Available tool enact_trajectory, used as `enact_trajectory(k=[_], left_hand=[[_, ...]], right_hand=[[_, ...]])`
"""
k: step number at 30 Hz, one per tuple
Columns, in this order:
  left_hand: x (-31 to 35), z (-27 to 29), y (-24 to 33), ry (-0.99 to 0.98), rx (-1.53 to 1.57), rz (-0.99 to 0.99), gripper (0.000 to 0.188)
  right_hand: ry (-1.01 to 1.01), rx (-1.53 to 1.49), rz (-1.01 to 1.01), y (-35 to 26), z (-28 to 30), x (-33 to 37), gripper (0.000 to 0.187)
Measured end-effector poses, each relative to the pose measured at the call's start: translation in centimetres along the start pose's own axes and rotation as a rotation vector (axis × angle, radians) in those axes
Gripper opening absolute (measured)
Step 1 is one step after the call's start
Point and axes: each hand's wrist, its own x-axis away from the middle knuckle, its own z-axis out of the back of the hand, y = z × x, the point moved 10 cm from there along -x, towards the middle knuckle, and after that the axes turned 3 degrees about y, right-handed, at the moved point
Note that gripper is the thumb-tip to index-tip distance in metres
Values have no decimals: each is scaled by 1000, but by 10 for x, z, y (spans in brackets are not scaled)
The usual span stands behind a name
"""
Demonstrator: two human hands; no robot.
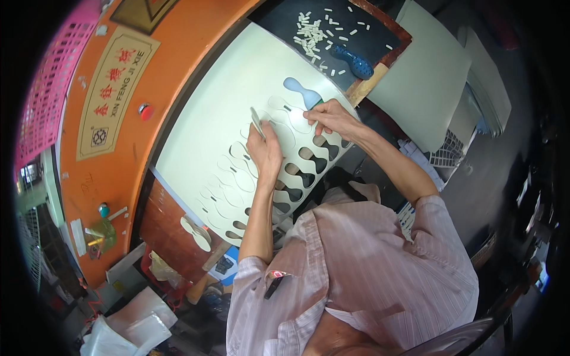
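A large pale sheet (pixel 202 124) lies on the table, marked with rows of cut sole-shaped outlines. Along its near edge are several sole-shaped holes (pixel 304 173) with dark showing through. My left hand (pixel 265 149) is closed round a pale insole piece (pixel 256 120), seen nearly edge-on; whether it is one layer or more I cannot tell. Over the sheet's right part, the fingers of my right hand (pixel 332 118) pinch the edge of a white insole piece (pixel 298 123). Just beyond those fingers lies a light-blue sole-shaped block (pixel 301 91), partly hidden by the hand.
At the far right a dark tray (pixel 285 21) with a wooden rim holds many small white strips (pixel 310 37) and a dark-blue sole-shaped block (pixel 354 62). An orange machine panel (pixel 172 53) with a red button (pixel 145 111) borders the left. Cut insoles (pixel 196 233) lie at the lower left.
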Motion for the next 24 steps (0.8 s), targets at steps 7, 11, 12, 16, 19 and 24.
enact_trajectory(k=[7, 11, 12, 16, 19, 24], left_hand=[[-9, -35, 43, -39, -329, -30, 68], [-13, -49, 42, -135, -226, -45, 57], [-16, -49, 37, -182, -136, -30, 51], [-10, -25, 16, -279, 243, 31, 33], [10, 60, -21, 46, 440, 151, 35], [13, 80, -23, 136, 69, 66, 31]], right_hand=[[-144, -227, 39, -2, -2, 3, 41], [-192, -183, 39, -7, -3, 2, 41], [-142, -161, 54, -7, 0, 2, 39], [139, 335, 496, -46, 7, 32, 27], [286, 415, 583, -62, 12, 51, 20], [-152, 177, 118, -30, -49, 13, 28]])
